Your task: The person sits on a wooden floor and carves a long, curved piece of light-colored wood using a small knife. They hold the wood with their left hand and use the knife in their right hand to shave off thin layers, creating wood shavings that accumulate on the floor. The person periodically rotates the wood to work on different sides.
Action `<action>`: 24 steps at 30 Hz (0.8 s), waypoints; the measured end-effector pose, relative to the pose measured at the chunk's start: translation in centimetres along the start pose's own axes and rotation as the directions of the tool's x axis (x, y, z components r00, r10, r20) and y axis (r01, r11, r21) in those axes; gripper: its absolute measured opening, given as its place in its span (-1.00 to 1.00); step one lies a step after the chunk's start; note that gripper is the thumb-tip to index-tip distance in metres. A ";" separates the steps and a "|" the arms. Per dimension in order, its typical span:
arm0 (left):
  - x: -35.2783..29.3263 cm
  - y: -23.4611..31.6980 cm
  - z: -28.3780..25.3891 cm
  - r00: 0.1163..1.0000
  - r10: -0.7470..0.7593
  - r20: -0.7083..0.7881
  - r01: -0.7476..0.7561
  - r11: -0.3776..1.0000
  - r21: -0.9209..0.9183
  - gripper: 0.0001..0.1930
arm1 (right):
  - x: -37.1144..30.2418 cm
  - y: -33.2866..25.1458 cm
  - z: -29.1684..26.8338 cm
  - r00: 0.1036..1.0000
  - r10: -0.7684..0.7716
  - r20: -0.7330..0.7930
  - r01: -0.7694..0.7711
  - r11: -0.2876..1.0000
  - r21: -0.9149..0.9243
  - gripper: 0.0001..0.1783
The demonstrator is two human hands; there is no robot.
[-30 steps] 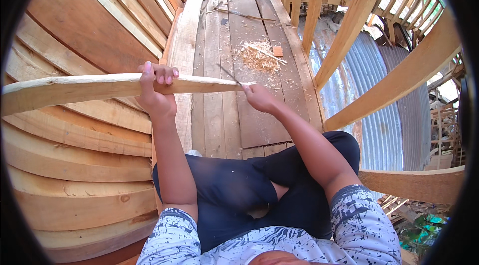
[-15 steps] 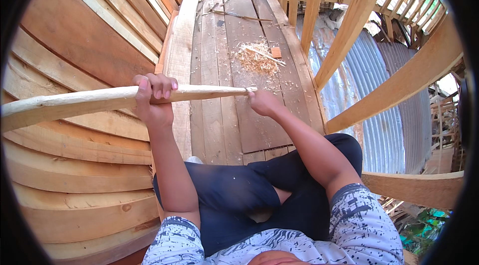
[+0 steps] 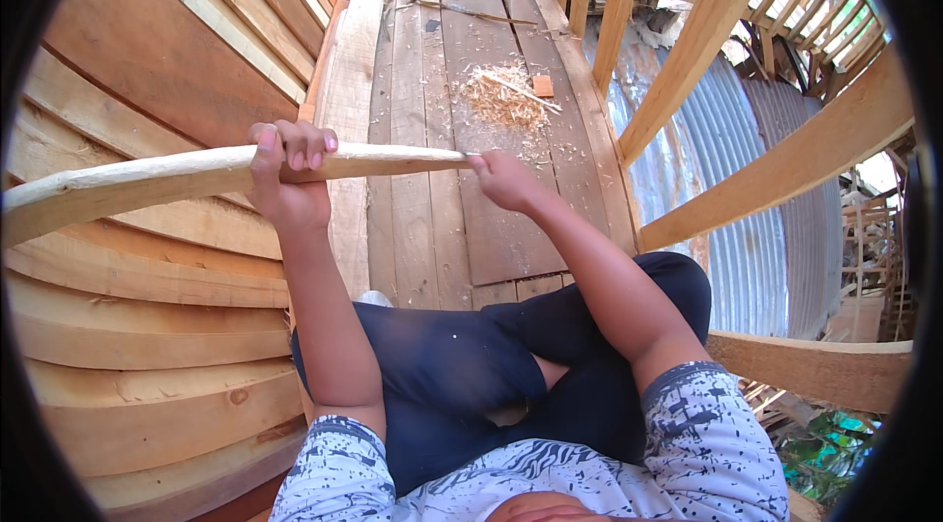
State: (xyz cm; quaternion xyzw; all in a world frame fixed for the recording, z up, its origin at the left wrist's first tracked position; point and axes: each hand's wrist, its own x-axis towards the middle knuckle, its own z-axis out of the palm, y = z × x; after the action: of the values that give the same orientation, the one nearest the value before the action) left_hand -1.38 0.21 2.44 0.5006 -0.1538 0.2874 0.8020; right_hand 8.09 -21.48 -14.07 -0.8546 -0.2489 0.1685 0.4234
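We've got our left hand wrapped tight round the long pale wooden pole to steady it, right hand fingers closed at its 3 o'clock tip, shavings at 12.

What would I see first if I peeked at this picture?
A long pale wooden pole runs across the middle, gripped by the left hand while the right hand pinches its tip. Beyond, a heap of wood shavings lies on the plank floor.
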 end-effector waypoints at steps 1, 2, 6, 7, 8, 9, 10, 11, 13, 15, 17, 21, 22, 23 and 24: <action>0.2 -0.2 0.3 0.999 0.004 0.045 -0.003 1.000 -0.018 -0.70 | 0.3 2.9 0.2 0.995 0.094 -0.025 -0.094 0.995 -0.009 -0.50; 0.1 0.0 0.1 0.999 0.000 0.047 0.001 1.000 -0.019 -0.70 | 0.6 3.1 0.3 0.984 0.173 -0.040 -0.173 0.985 -0.006 -0.51; -0.2 0.3 -0.6 0.999 -0.005 0.044 0.005 1.000 -0.016 -0.71 | 1.2 2.1 1.5 0.989 0.136 -0.066 -0.141 0.986 -0.089 -0.48; -0.2 0.3 -0.7 0.999 -0.003 0.039 0.003 1.000 -0.013 -0.71 | 1.2 1.7 1.3 0.993 0.100 -0.063 -0.105 0.990 -0.090 -0.48; -0.2 0.3 -0.6 1.000 0.003 0.026 -0.002 1.000 -0.013 -0.71 | 1.0 1.8 1.2 0.996 0.070 -0.063 -0.076 0.993 -0.092 -0.48; -0.1 0.2 -0.4 1.000 0.008 0.011 -0.007 1.000 -0.013 -0.71 | 1.0 2.1 1.3 0.994 0.080 -0.073 -0.086 0.992 -0.089 -0.48; -0.1 0.2 -0.3 1.000 0.013 -0.003 -0.013 1.000 -0.013 -0.72 | 1.0 2.4 1.4 0.993 0.089 -0.083 -0.096 0.992 -0.086 -0.47; -0.1 0.2 -0.4 1.000 0.010 0.003 -0.010 1.000 -0.021 -0.72 | 1.2 2.4 1.5 0.991 0.094 -0.094 -0.102 0.992 -0.080 -0.47; -0.1 0.2 -0.5 1.000 0.004 0.014 -0.004 0.999 -0.036 -0.72 | 1.2 2.8 1.2 0.988 0.137 -0.065 -0.142 0.986 -0.084 -0.47; -0.1 0.2 -0.4 1.000 0.004 0.011 -0.004 1.000 -0.023 -0.72 | 1.0 2.5 0.9 0.987 0.157 -0.043 -0.160 0.984 -0.083 -0.46; -0.1 0.1 -0.4 1.000 0.005 0.008 -0.005 1.000 -0.022 -0.72 | 0.8 2.3 0.6 0.987 0.156 -0.037 -0.158 0.984 -0.079 -0.46; 0.0 0.1 -0.3 1.000 0.007 0.013 -0.007 1.000 -0.028 -0.71 | 0.9 2.6 0.6 0.986 0.161 -0.045 -0.165 0.982 -0.092 -0.48; 0.0 0.1 -0.2 1.000 0.007 0.016 -0.007 1.000 -0.025 -0.71 | 0.9 2.5 0.6 0.985 0.167 -0.036 -0.170 0.980 -0.105 -0.50; 0.0 0.2 -0.2 1.000 0.008 0.020 -0.007 1.000 -0.028 -0.71 | 1.0 2.1 0.7 0.985 0.169 -0.025 -0.170 0.978 -0.117 -0.51; 0.0 0.3 -0.5 1.000 0.008 0.019 -0.007 1.000 -0.024 -0.71 | 0.7 0.2 0.3 0.991 0.132 0.028 -0.130 0.989 -0.064 -0.51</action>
State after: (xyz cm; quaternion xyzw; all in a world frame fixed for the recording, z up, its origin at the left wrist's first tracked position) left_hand -1.60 0.72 2.40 0.4929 -0.1668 0.2837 0.8054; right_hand 8.62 -20.99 -14.51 -0.8790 -0.2040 0.2020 0.3807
